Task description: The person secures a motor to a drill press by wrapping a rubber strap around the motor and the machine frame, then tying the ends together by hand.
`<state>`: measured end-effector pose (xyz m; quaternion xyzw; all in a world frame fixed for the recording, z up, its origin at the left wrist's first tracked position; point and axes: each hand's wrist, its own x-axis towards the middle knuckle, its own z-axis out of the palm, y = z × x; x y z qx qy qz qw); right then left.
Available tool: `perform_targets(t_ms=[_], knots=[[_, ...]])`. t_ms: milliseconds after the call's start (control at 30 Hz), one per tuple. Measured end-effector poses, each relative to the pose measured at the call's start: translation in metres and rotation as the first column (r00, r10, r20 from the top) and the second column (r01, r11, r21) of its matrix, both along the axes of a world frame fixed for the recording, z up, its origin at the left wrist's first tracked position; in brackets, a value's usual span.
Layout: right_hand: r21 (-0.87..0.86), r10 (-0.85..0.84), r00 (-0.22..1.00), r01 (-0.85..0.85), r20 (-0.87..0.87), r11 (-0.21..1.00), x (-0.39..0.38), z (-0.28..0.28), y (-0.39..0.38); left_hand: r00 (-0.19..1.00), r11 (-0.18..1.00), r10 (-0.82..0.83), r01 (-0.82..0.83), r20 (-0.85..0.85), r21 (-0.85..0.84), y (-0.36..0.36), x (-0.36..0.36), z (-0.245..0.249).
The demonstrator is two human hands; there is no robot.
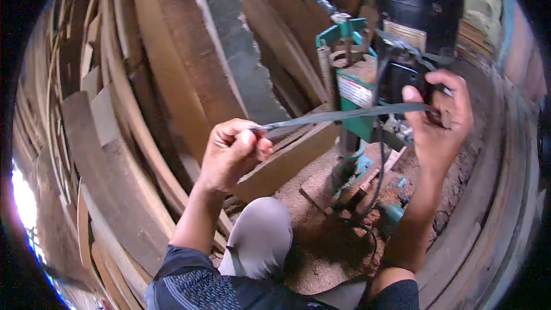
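Observation:
A long, flat dark grey strip (pixel 338 116), rubber or tape by its look, is stretched almost level between my two hands. Thumb and fingertips of my left hand (pixel 227 152) pinch its left end. At its other end, my right hand (pixel 441 123) curls its fingers around the strip, thumb raised; part of the grip is hidden. Just behind the right hand sits a black box (pixel 400 77) fixed below a black motor (pixel 422 0). The motor belongs to a green machine (pixel 357 92) with a white label, and the strip crosses in front of it.
Wooden planks (pixel 166 40) lean in rows at the left and back. A black cable (pixel 379 178) hangs down beside the machine's column. Sawdust (pixel 304 258) covers the floor near my knee (pixel 261 229). Long boards (pixel 488 241) lie along the right.

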<state>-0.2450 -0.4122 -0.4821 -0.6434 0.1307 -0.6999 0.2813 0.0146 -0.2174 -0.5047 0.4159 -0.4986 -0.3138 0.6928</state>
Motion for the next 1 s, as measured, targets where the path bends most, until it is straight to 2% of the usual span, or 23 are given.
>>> perform_targets(t_ms=[33,100,167,233,300,367,400,433,500,533,567,600,633,667,700,767,800,867,900,967,1000], knots=[[0.010,0.010,1.000,-0.010,0.000,1.000,-0.001,0.003,0.003,0.999,0.998,-0.042,0.041,-0.001,-0.046,-0.006,0.004,-0.003],[0.011,0.044,0.998,-0.043,-0.048,0.999,-0.005,0.004,0.000,0.982,0.992,-0.104,0.092,-0.158,-0.084,-0.017,0.000,0.001],[0.022,0.013,0.997,-0.012,-0.080,1.000,-0.007,0.003,-0.002,0.974,0.992,-0.122,0.114,-0.191,-0.049,-0.024,-0.012,0.013],[-0.076,0.010,0.998,-0.014,-0.056,0.997,-0.005,0.004,-0.003,0.950,0.968,-0.188,0.137,-0.249,-0.210,-0.039,-0.032,0.023],[-0.079,-0.004,0.998,-0.001,-0.064,0.997,-0.004,0.003,-0.005,0.931,0.952,-0.247,0.182,-0.269,-0.247,-0.050,-0.034,0.023],[-0.066,0.004,0.998,-0.008,-0.060,0.998,-0.004,0.002,-0.005,0.734,0.818,-0.559,0.414,-0.385,-0.400,-0.065,-0.033,0.021],[-0.069,-0.040,0.994,0.033,-0.104,0.997,-0.007,0.002,-0.005,0.693,0.832,-0.548,0.391,-0.469,-0.394,-0.069,-0.042,0.026],[-0.071,-0.046,0.993,0.038,-0.105,0.997,-0.007,0.001,-0.006,0.689,0.829,-0.552,0.395,-0.469,-0.396,-0.075,-0.045,0.026],[-0.065,-0.002,0.998,-0.002,-0.065,0.998,-0.005,0.000,-0.009,0.599,0.770,-0.638,0.484,-0.485,-0.415,-0.084,-0.049,0.027],[-0.059,0.037,0.998,-0.040,-0.048,0.997,-0.005,0.003,-0.004,0.719,0.839,-0.541,0.430,-0.436,-0.334,-0.085,-0.054,0.028],[-0.061,0.035,0.998,-0.038,-0.047,0.997,-0.004,0.004,-0.003,0.859,0.902,-0.416,0.349,-0.299,-0.253,-0.087,-0.059,0.028],[-0.040,0.039,0.999,-0.040,-0.033,0.998,-0.004,0.004,-0.003,0.950,0.956,-0.274,0.251,-0.151,-0.154,-0.086,-0.064,0.030],[-0.019,0.042,0.999,-0.043,-0.019,0.999,-0.003,0.004,-0.003,0.991,0.989,-0.129,0.130,0.017,-0.074,-0.084,-0.069,0.032],[-0.021,0.041,0.999,-0.041,-0.016,0.999,-0.002,0.005,-0.003,0.990,0.997,-0.073,0.075,0.117,-0.014,-0.084,-0.071,0.030],[-0.027,0.030,0.999,-0.030,-0.011,0.999,-0.001,0.005,-0.003,0.976,0.995,-0.094,0.100,0.197,-0.024,-0.085,-0.070,0.029],[-0.029,0.018,1.000,-0.018,-0.004,0.999,-0.002,0.004,-0.004,0.928,0.997,-0.034,0.060,0.370,-0.057,-0.086,-0.073,0.028],[-0.039,-0.018,0.999,0.016,-0.040,0.999,-0.005,0.005,-0.005,0.927,0.997,-0.037,0.061,0.372,-0.054,-0.088,-0.074,0.030],[-0.049,-0.051,0.996,0.048,-0.075,0.998,-0.005,0.004,-0.004,0.779,0.985,0.150,-0.065,0.609,-0.159,-0.095,-0.077,0.037],[-0.036,-0.017,0.999,0.015,-0.050,0.999,-0.004,0.005,-0.003,0.778,0.985,0.151,-0.066,0.610,-0.159,-0.097,-0.077,0.041],[-0.025,0.018,1.000,-0.018,-0.025,1.000,-0.003,0.005,-0.003,0.452,0.892,0.422,-0.051,0.786,-0.449,-0.104,-0.076,0.051],[-0.040,0.008,0.999,-0.009,-0.032,0.999,-0.003,0.005,-0.003,0.433,0.870,0.458,-0.041,0.776,-0.491,-0.107,-0.076,0.051]])
